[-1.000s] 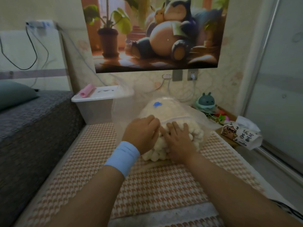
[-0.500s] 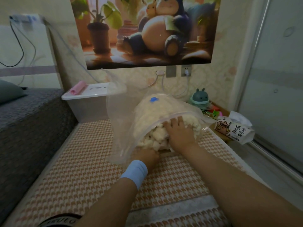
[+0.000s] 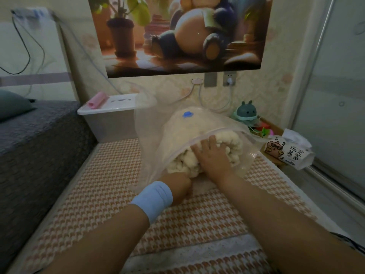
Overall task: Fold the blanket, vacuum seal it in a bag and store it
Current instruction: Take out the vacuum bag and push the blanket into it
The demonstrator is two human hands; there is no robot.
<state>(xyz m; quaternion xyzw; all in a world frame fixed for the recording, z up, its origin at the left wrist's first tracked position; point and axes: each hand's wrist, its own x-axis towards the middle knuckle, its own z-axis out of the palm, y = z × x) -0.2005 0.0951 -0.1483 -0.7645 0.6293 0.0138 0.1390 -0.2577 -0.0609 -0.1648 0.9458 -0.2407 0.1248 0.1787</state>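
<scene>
On the houndstooth mat (image 3: 110, 184) beside the bed (image 3: 39, 139), the left hand (image 3: 177, 186) had dropped from the top of the cream blanket (image 3: 183, 165) to the vacuum bag (image 3: 150, 135)'s lower lip. Its grip was hidden underneath, so I couldn't tell its state. The right hand (image 3: 213, 157) stayed spread flat on the blanket, which sat mostly inside the clear bag, below its blue valve (image 3: 187, 114).

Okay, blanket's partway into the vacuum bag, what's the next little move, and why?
Probably push the blanket deeper with your right hand, which lies flat on its rolled end. That end bulges out of the mouth of the bag, so the mouth cannot be closed yet. Your left hand, at the lower lip with its fingers hidden, looks placed to brace the bag.
</scene>
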